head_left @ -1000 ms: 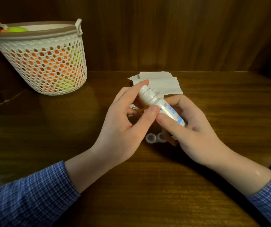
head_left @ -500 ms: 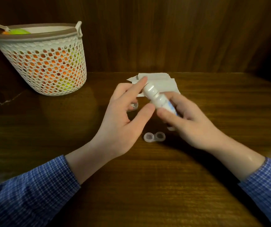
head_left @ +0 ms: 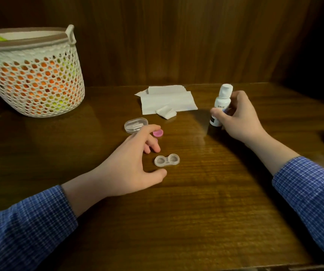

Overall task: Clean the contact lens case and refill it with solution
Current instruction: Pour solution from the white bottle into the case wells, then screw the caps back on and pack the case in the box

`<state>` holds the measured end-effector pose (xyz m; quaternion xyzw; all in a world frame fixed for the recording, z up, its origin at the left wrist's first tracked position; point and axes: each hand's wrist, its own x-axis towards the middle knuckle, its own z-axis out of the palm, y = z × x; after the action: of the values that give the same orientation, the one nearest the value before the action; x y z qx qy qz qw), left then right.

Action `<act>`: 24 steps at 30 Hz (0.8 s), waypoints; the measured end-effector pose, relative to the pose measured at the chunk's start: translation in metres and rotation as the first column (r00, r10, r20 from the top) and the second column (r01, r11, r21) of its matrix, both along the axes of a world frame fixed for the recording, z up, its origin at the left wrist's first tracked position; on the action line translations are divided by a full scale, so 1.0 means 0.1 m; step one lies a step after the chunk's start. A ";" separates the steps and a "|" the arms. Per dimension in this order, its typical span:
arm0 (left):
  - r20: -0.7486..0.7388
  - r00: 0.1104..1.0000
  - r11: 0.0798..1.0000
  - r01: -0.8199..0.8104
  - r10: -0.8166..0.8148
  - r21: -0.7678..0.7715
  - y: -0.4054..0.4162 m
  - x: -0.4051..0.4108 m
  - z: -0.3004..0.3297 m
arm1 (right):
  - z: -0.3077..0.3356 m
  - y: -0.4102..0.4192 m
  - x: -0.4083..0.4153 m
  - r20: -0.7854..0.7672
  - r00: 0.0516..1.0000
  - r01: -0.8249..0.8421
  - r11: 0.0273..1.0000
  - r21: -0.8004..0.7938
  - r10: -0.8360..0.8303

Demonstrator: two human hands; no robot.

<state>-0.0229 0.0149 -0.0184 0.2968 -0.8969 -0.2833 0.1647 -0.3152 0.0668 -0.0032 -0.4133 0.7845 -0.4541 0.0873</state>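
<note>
The right hand (head_left: 241,118) grips the bottle (head_left: 220,106), now capped and stood on the table (head_left: 206,212) at two o'clock, away from the centre where both hands held it a second ago. The left hand (head_left: 129,167), freed, lies loosely curled and holding nothing beside the uncapped case (head_left: 167,160). That suggests filling is done and capping comes next: a pink cap (head_left: 158,133) sits at twelve o'clock of the case, with bare wood toward six and tissues (head_left: 167,101) and basket (head_left: 32,75) well apart.

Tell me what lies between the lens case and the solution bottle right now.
Nothing: in the head view only bare wooden table separates the open lens case from the bottle gripped by the right hand.
</note>
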 end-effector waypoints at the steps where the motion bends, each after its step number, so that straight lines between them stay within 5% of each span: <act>1: -0.011 1.000 1.000 -0.002 0.002 0.003 0.00 0.00 0.00 | -0.01 -0.02 0.00 -0.010 1.000 0.005 1.000 0.011 -0.005; 7: -0.059 0.998 1.000 0.001 -0.001 -0.004 0.02 0.00 0.00 | -0.02 -0.04 -0.01 0.055 0.998 0.034 0.983 0.182 -0.044; 10: -0.086 0.996 1.000 -0.008 0.009 0.009 0.04 0.00 0.00 | 0.04 0.08 0.01 -0.001 0.997 0.074 0.990 0.121 -0.074; 13: -0.104 0.995 1.000 -0.006 0.007 0.015 0.06 0.00 0.01 | -0.03 0.20 0.21 -0.154 0.974 -0.170 0.985 -0.004 0.167; 16: -0.096 0.995 0.999 -0.013 0.016 0.033 0.06 0.01 0.02 | -0.11 0.07 0.44 -0.149 0.849 -0.496 0.861 0.112 0.508; 24: -0.099 0.995 0.999 -0.019 0.024 0.043 0.06 -0.02 0.03 | -0.06 -0.57 0.63 -0.126 0.674 -0.667 0.673 0.320 0.728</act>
<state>-0.0248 0.0211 -0.0158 0.2954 -0.8782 -0.3147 0.2060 -0.2527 0.0098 -0.0096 -0.7212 0.6193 -0.2294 0.2093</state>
